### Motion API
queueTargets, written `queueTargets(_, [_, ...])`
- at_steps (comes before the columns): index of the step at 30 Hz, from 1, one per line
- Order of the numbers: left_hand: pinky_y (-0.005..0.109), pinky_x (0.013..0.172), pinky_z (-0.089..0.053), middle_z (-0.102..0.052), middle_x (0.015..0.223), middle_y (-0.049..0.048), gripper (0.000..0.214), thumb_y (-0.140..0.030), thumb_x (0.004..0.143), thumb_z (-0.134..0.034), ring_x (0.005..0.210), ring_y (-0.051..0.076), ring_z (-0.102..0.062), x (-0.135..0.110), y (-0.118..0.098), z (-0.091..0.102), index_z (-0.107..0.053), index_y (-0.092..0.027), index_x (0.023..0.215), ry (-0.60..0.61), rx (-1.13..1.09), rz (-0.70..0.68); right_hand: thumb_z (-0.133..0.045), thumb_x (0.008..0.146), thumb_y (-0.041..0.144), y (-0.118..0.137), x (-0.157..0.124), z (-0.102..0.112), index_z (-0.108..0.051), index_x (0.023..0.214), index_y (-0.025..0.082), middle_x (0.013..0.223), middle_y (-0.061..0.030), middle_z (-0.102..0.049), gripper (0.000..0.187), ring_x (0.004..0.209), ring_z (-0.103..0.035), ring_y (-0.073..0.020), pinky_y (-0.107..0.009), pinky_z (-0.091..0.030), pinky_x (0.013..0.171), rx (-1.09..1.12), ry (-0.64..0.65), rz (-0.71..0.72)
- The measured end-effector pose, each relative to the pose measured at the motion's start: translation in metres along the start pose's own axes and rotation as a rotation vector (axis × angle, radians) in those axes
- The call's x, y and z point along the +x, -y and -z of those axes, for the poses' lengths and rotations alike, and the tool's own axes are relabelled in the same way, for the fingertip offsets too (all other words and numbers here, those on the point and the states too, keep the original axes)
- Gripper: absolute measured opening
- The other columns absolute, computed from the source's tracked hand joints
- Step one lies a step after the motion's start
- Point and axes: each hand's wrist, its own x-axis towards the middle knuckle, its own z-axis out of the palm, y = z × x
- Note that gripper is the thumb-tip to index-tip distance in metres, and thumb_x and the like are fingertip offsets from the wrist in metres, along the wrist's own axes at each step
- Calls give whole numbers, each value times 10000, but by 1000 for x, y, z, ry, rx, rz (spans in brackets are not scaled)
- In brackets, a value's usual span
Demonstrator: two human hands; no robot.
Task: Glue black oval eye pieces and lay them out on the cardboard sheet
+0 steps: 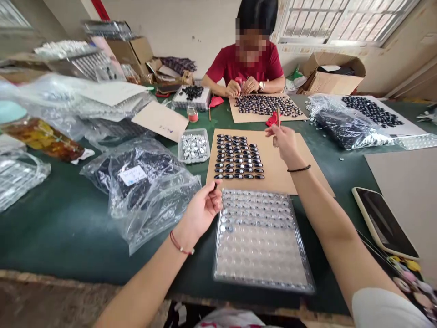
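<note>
My left hand [205, 207] is closed in a pinch on a small black piece [215, 185], just above the near left corner of a cardboard sheet. My right hand [285, 139] is raised over the right part of that cardboard [297, 177], its fingers closed round a thin wooden stick [278, 117]. Red material [272, 120] shows beside the stick; whether it is attached I cannot tell. Shiny black oval pieces [238, 159] lie in neat rows on the cardboard. In front of me is a clear plastic tray [261, 255] with round pockets, its far rows holding small round pieces.
Left of the cardboard stand a tub of silvery pieces [194, 146] and a plastic bag of dark pieces [133, 182]. A small jar [192, 114] is behind. Opposite, a person in red [246, 68] handles black pieces. A phone [384, 221] lies at right.
</note>
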Motion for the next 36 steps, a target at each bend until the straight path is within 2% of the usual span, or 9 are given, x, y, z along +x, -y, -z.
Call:
queueTargets(3, [160,405,-334,-454,553,-29,117,-176,813,-530,433,44,-399,-1,2,0,-606,-114,877,42,-4,-21,-352,886,474,52,-39,23,-643,777,134,664,-29,-599,461,376,-376,-40,-209,-253,389,332,34,220])
queueTargets(6, [162,400,-332,-476,546,-24,117,-185,816,-518,414,45,-411,-2,5,0,-610,-121,850,93,9,-13,-301,919,439,94,-95,36,-634,698,150,498,17,-447,493,416,-384,-62,-217,-239,404,384,131,358])
queueTargets(8, [158,399,-333,-492,548,-21,116,-187,815,-518,408,44,-424,-3,7,0,-610,-125,850,115,39,-9,-297,924,425,108,-133,37,-611,690,151,490,28,-411,479,429,-372,-63,-210,-264,413,304,377,362])
queueTargets(11, [153,400,-342,-504,551,-15,120,-177,825,-492,404,46,-441,-6,10,0,-597,-124,849,135,89,-20,-399,903,353,115,-175,27,-609,769,145,611,0,-546,324,514,-463,-75,-214,-359,497,57,768,412])
queueTargets(14, [155,403,-353,-507,548,-12,136,-162,848,-440,397,51,-446,-7,13,1,-570,-122,852,146,115,-43,-429,889,275,114,-197,16,-598,713,148,756,-34,-630,275,597,-523,-98,-243,-401,590,-94,890,494])
queueTargets(20, [158,389,-342,-513,531,-13,93,-165,846,-442,373,60,-452,-4,16,2,-525,-130,822,127,122,-81,-446,876,303,107,-205,11,-617,745,172,742,-31,-646,252,600,-549,-122,-253,-405,576,-129,814,427])
queueTargets(25, [153,384,-339,-505,520,-17,113,-193,836,-482,364,53,-438,1,17,3,-482,-137,737,89,139,-99,-431,881,339,94,-206,10,-598,667,162,759,-38,-632,324,612,-547,-113,-252,-419,596,-6,752,360])
queueTargets(31, [113,354,-251,-417,502,-60,239,-326,732,-655,362,9,-340,1,18,3,-522,-127,724,160,246,-120,-460,862,394,74,-211,21,-584,799,165,640,11,-556,268,390,-424,-50,-210,-347,401,430,354,97])
queueTargets(36, [127,376,-252,-435,476,-48,290,-376,663,-707,390,21,-349,-9,22,0,-591,-116,714,245,585,-151,-479,856,390,60,-213,32,-572,786,161,603,21,-552,257,360,-427,-40,-197,-320,378,675,82,-39])
